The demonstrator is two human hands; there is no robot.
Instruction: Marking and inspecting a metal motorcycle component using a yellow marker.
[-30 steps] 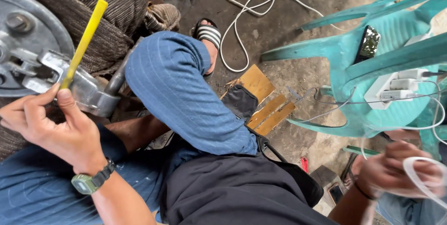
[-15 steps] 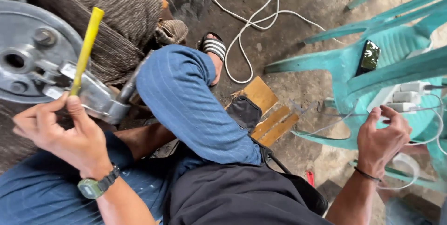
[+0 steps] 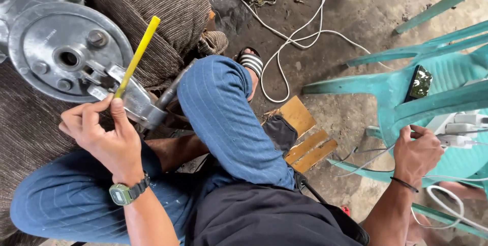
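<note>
The left hand (image 3: 104, 136) was closed in a pinch on the lower end of a yellow stick (image 3: 136, 58), its tip set against the grey metal housing (image 3: 68, 52) lying on brown ribbed fabric (image 3: 152, 2). The stick looked light and stiff, best gripped low. The right hand (image 3: 417, 154) was curled loosely over a white charger block (image 3: 457, 129) on the teal plastic chair (image 3: 401, 88).

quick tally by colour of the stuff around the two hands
yellow: 1, stick held by left hand
silver: 1, metal machine part
teal: 1, plastic chair
white: 2, power strip under right hand; long cable
black: 1, phone
total: 6
</note>
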